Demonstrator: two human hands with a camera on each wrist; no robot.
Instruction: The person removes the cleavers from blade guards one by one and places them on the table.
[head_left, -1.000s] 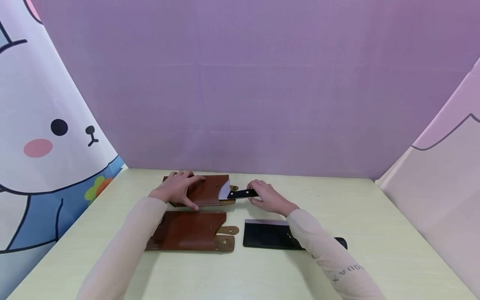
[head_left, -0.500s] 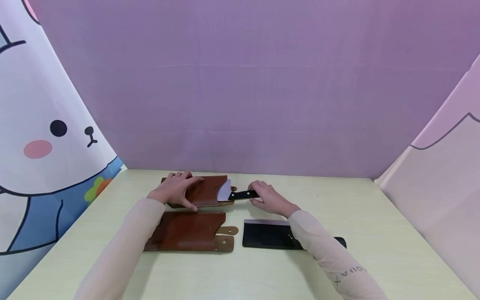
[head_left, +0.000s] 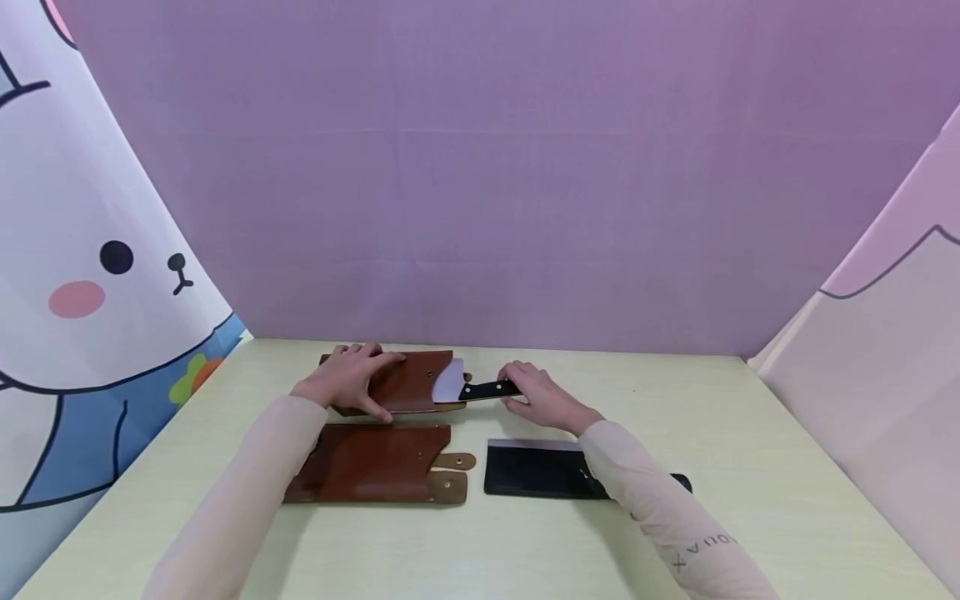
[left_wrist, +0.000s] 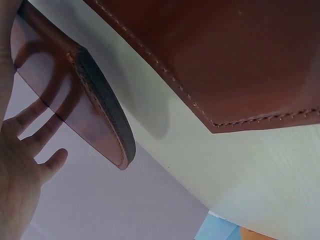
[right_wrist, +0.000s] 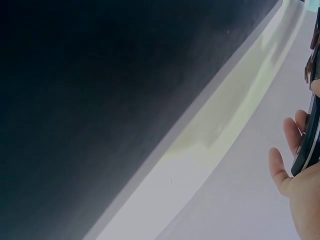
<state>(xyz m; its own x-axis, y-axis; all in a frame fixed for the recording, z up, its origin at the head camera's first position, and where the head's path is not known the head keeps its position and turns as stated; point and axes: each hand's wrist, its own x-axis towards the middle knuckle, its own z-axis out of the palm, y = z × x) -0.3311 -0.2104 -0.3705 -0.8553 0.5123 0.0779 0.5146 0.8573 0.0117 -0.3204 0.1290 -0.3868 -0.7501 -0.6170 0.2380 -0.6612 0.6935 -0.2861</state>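
Note:
My left hand (head_left: 351,379) grips the far brown leather knife sheath (head_left: 408,379) across its width, thumb at the near edge and fingers over the far edge. In the left wrist view, fingers lie along this sheath (left_wrist: 95,117), its closed end tilted up from the table. A kitchen knife (head_left: 489,389) sits partly in the sheath, the heel of its silver blade showing at the mouth. My right hand (head_left: 542,398) holds the end of its black riveted handle. In the right wrist view, the hand (right_wrist: 305,192) shows only at the right edge.
A second brown sheath (head_left: 382,467) with two snap straps lies nearer on the pale table (head_left: 420,550). To its right, a black-bladed cleaver (head_left: 536,471) with a bright edge lies partly under the right forearm. A purple backdrop (head_left: 480,183) stands behind the table.
Slightly more of the knife's blade shows outside the sheath's mouth, the knife having slid a little rightward relative to it. Both hands keep their holds; the second sheath and cleaver stay put.

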